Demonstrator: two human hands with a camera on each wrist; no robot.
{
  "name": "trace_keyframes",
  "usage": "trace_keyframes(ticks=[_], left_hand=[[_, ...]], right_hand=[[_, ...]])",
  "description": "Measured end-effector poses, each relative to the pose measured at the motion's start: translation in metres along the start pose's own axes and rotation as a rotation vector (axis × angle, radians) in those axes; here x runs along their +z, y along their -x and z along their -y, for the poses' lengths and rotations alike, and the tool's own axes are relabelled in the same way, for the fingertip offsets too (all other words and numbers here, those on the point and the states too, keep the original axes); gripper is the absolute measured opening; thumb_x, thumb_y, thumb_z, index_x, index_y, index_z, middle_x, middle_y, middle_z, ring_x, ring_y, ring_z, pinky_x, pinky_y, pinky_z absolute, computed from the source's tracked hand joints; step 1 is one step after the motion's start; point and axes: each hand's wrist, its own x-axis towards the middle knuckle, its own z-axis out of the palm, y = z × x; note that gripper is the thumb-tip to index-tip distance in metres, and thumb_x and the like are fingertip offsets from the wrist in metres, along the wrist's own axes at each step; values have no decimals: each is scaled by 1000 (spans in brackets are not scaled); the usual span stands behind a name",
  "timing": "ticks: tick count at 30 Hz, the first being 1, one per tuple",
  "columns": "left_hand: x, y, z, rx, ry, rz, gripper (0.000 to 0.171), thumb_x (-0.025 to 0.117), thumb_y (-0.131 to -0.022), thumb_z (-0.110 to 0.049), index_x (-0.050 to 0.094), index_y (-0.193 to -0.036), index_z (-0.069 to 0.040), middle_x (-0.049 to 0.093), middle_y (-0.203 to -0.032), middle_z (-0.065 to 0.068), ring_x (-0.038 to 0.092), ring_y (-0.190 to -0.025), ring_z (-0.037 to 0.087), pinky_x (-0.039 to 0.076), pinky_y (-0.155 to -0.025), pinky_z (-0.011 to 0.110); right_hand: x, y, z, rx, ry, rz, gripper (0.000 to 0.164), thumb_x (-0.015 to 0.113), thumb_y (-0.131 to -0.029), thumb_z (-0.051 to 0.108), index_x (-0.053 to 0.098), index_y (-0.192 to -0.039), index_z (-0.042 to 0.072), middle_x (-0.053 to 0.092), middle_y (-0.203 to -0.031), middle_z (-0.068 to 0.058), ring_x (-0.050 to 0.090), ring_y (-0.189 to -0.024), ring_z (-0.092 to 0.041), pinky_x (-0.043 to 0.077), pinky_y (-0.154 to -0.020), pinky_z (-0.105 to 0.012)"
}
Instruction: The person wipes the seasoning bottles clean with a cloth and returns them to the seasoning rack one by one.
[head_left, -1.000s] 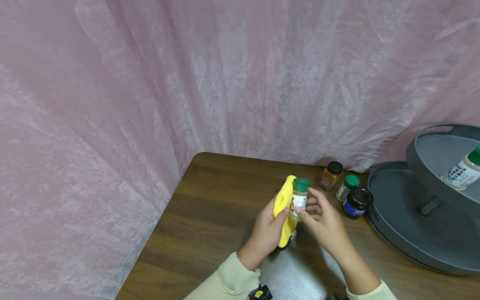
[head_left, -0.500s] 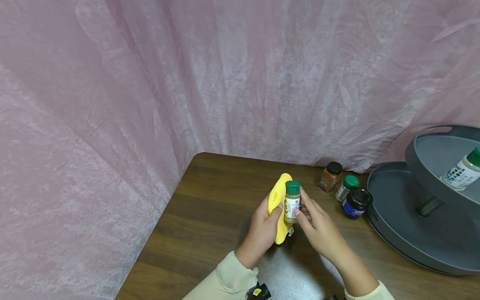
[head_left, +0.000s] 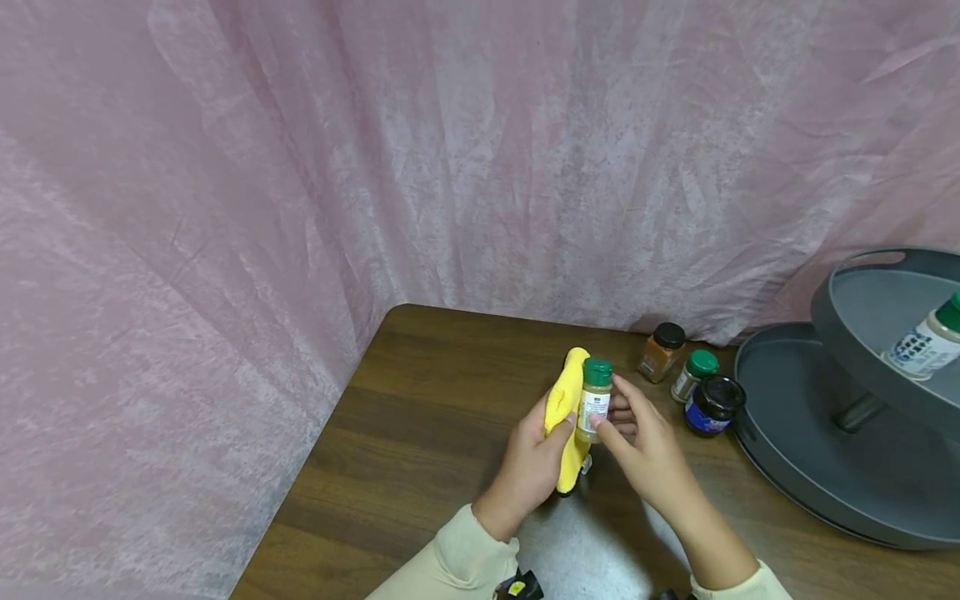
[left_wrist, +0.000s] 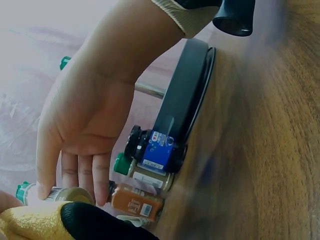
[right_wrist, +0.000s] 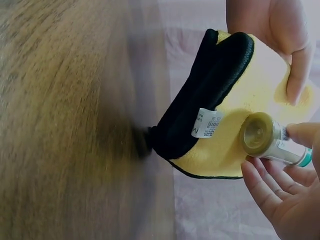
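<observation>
the left hand [head_left: 528,454] grips a folded yellow cloth [head_left: 565,404], thumb pressed over its near face. the right hand [head_left: 651,457] pinches a spice jar [head_left: 595,407] with a green lid and white label between thumb and fingers — the jar is held up off the worktop [head_left: 420,417], against the right side of the cloth, lid pointing up. the right wrist view shows the jar's base, plus a black lining [right_wrist: 210,85] and a white tag [right_wrist: 207,123] on the cloth.

to the right, near the far edge, stand three more containers: an orange bottle [head_left: 660,358] with a black lid, a small green-topped bottle [head_left: 692,379], and a dark pot [head_left: 715,406] with a blue label, nearest of the three. right of them sits a grey two-tier stand [head_left: 795,475] — a white-labelled shaker [head_left: 926,346] rests on its upper tier. a pink curtain [head_left: 487,167] hangs behind.
</observation>
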Motion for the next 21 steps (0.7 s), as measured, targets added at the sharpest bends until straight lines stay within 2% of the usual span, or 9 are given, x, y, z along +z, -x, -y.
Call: trace_keyframes(ticks=[7, 15, 21], left_hand=[[2, 0, 1, 19, -14, 19, 44, 53, -105, -26, 47, -149, -24, 67, -129, 10, 71, -104, 22, 60, -85, 34], [-1, -1, 1, -19, 20, -10, 46, 52, -106, -28, 44, -151, -27, 64, -132, 7, 70, -105, 17, 59, -89, 36], [-3, -2, 0, 7, 22, -24, 45, 51, -106, -28, 43, -151, -27, 63, -133, 7, 69, -104, 17, 59, -88, 35]], right_hand=[[-3, -1, 1, 32, -31, -24, 61, 66, -99, 22, 40, -152, 7, 64, -118, -15, 63, -102, -20, 55, -83, -16], [-2, -2, 1, 30, -40, 35, 60, 69, -97, 24, 43, -149, 8, 65, -113, -12, 65, -99, -20, 57, -81, -19], [0, 0, 2, 32, -48, 78, 61, 71, -96, 23, 43, -148, 7, 67, -110, -11, 67, -99, -21, 58, -80, -23]])
